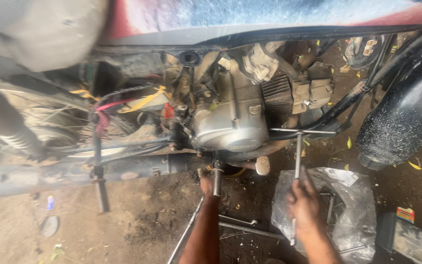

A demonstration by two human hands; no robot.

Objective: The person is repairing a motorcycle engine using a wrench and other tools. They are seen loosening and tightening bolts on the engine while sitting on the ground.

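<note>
- Bare dirt ground (142, 215) w/ scattered yellow leaves; a motorcycle stands over it, red tank at the top edge, front tyre and fender (406, 117) at right.
- We look down at the engine (230, 117), grey cast case, wires and a red connector to its left.
- Our left hand (206, 185) reaches up under the engine; fingers wrapped around a short upright metal tool (216, 180) whose top meets the engine's underside. Closed on it, thumb not visible.
- Our right hand (305, 203) is clamped around the shaft of a T-handle wrench (298, 156); shaft upright, crossbar level just beside the engine's right side.
- Under the right hand lies a clear plastic bag (352, 205) w/ tools in it.
- More steel rods (240, 226) lie on the dirt btw the two forearms.
- Hands are apart, each on its own tool.
</note>
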